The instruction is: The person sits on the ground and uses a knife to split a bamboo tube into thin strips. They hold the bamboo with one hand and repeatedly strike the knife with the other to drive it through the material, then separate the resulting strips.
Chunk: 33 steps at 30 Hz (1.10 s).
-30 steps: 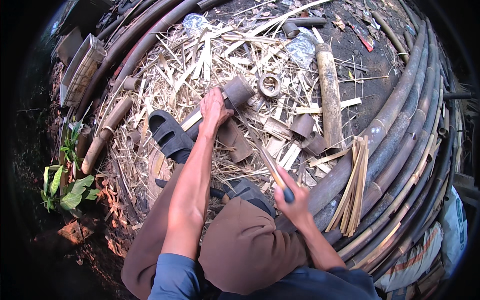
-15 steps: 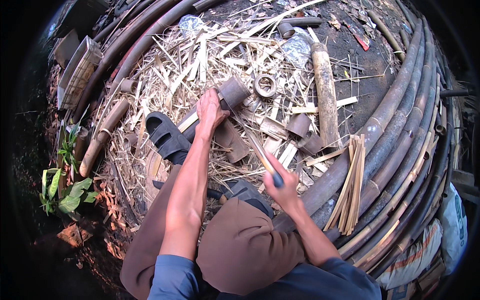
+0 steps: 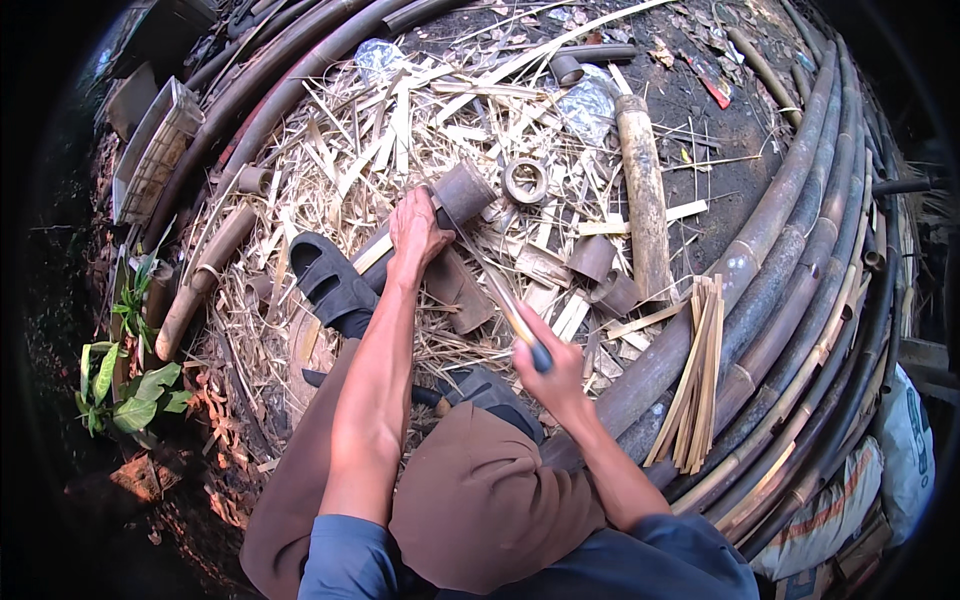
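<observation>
Gripping short dark bamboo tube section (image 3: 462,192) with left hand (image 3: 415,232), fingers closed | right hand (image 3: 552,365) fingers wrapped around blue-handled knife (image 3: 518,322) | ground: straw-coloured bamboo shavings (image 3: 380,130)

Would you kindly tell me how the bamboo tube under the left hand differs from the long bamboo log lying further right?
The tube is short, dark and open-ended toward the camera; the log is much longer and pale tan. The left hand grips the tube, while nothing touches the log. The tube lies slanted among pale splinters; the log runs nearly straight up the picture, mostly on dark soil. Both are round bamboo pieces lying on the ground.
</observation>
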Motion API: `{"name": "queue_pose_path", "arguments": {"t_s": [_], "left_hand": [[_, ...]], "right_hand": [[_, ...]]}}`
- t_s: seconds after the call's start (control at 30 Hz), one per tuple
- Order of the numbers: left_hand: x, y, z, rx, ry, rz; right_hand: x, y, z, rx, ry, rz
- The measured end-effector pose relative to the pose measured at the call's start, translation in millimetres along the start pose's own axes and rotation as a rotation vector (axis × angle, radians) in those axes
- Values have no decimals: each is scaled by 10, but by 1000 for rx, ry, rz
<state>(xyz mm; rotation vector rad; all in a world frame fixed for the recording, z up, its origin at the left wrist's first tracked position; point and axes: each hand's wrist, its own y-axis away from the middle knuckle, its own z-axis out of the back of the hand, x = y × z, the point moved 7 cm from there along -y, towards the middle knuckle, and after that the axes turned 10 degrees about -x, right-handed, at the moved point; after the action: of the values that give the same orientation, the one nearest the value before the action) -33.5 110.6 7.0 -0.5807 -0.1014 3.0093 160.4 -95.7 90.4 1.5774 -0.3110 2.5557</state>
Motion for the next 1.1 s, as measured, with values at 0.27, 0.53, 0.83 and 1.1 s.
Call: {"name": "queue_pose_path", "arguments": {"t_s": [0.27,0.53,0.83,1.1], "left_hand": [[98,-30,-87,4,34,39],[-8,-52,-118,-166,63,-66],[91,-19,-8,12,6,40],[117,-75,-182,-127,147,15]], "right_hand": [[35,185,106,38,-5,-27],[23,-518,-386,-33,47,68],[85,680,595,44,-33,-7],[267,-987,-674,-65,118,111]]}}
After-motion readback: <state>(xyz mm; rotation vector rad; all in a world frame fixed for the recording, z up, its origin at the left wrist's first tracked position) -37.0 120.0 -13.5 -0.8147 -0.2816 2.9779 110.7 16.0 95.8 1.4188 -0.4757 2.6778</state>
